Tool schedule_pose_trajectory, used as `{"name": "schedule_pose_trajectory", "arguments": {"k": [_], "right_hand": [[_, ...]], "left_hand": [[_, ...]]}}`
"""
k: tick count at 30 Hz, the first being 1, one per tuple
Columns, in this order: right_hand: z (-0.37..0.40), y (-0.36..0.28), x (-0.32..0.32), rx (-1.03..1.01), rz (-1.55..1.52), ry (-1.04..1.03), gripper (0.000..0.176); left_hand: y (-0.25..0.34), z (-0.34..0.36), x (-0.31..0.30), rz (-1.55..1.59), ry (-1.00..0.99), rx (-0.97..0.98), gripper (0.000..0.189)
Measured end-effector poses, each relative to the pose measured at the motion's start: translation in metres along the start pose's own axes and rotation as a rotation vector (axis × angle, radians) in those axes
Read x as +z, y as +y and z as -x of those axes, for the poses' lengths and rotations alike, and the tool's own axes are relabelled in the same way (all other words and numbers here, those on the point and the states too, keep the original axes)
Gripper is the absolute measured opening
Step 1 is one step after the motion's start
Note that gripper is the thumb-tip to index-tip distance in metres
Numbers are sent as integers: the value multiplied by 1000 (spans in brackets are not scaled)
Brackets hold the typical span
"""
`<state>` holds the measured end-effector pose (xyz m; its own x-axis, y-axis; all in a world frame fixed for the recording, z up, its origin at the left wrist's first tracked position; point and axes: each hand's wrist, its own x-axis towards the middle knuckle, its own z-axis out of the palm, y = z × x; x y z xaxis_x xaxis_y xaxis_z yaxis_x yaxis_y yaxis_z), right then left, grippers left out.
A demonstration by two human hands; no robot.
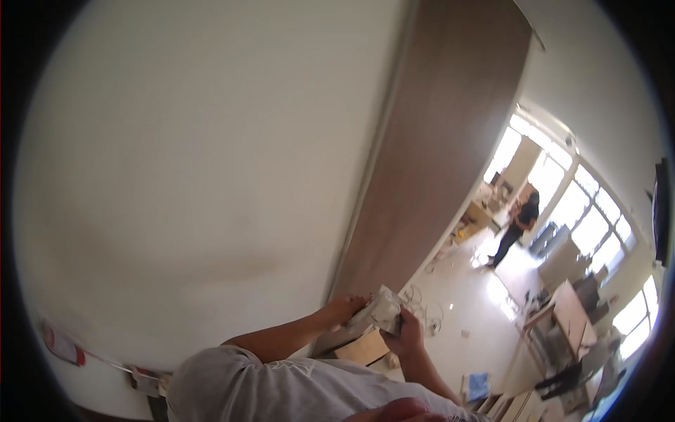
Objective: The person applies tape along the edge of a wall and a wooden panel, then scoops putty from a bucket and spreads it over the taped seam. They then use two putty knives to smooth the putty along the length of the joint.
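Between my two hands, in front of my chest, is a whitish, box-shaped object [384, 308] with a smudged surface; its exact kind cannot be made out. My left hand [344, 309] has its fingers closed at the object's left side, partly hidden. From below, my right hand [403, 335] grips its right side, thumb up along the edge. Behind my hands stands a brown wood-look panel [429, 155], and a large plain whitish wall [197, 155] fills the left of the view.
Loose wires [429, 316] lie on the shiny floor [478, 302] beyond my right hand. A cardboard-coloured box [362, 348] is below my hands. Far off, a person [519, 224] in dark clothes stands near tall windows. Tables and stacked furniture [573, 320] crowd the right.
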<state>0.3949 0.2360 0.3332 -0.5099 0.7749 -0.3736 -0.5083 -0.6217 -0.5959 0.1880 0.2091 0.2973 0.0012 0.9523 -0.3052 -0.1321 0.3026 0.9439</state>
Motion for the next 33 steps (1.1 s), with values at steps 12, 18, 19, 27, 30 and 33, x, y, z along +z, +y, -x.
{"name": "schedule_pose_trajectory", "arguments": {"k": [12,18,19,27,30,33], "right_hand": [[10,-3,-41,-264,-198,145,38],[7,-11,-54,-291,-163,103,37],[4,-13,-52,-321,-159,90,38],[-5,-6,-45,-388,-237,142,40],[-9,-8,-43,-396,-264,151,41],[-5,-15,-36,-369,-336,95,40]], "left_hand": [[-31,-30,-9,532,184,165,33],[-24,-65,70,853,16,-36,18],[-20,-74,79,870,-43,-46,17],[-23,-87,78,-541,13,729,21],[-18,-87,87,252,-124,316,29],[-12,-89,74,621,-132,134,28]]}}
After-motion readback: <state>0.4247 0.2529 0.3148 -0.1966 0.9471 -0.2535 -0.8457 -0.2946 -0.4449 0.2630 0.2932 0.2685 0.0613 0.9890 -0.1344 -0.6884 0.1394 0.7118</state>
